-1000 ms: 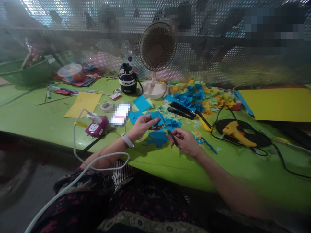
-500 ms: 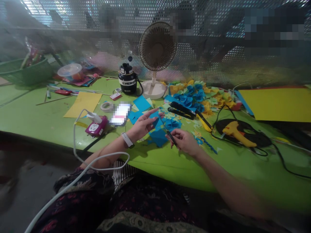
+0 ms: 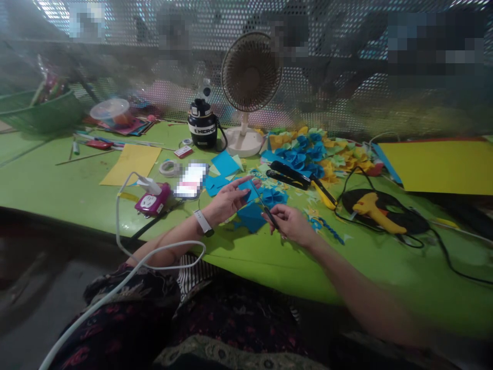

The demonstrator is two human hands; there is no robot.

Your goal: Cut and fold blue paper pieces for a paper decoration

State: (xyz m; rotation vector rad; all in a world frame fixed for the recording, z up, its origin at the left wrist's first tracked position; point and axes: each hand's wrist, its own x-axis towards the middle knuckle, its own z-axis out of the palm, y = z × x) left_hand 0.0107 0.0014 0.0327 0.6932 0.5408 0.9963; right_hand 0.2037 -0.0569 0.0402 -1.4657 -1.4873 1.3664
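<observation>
A small piece of blue paper (image 3: 251, 191) is pinched in my left hand (image 3: 230, 198), between thumb and fingers. My right hand (image 3: 289, 222) is closed around the dark handles of a pair of scissors (image 3: 270, 217). The blades point up and away from me, at the right edge of the held paper; whether they are parted is too small to tell. Beneath my hands lie blue sheets (image 3: 252, 218) and a folded blue paper flower (image 3: 274, 194). Just beyond them, a black stapler (image 3: 288, 174) rests among paper scraps.
Folded paper flowers (image 3: 308, 151) are heaped behind the stapler. A yellow glue gun (image 3: 379, 213) lies on a black disc at right, its cord trailing. Left are a phone (image 3: 191, 180), a tape roll (image 3: 169, 168) and a purple power adapter (image 3: 153, 200). A fan (image 3: 250, 77) and black bottle (image 3: 203, 128) stand behind.
My left thumb and fingers have shifted slightly on the blue paper, and more of its face shows now. The scissors in my right hand stay almost in place.
</observation>
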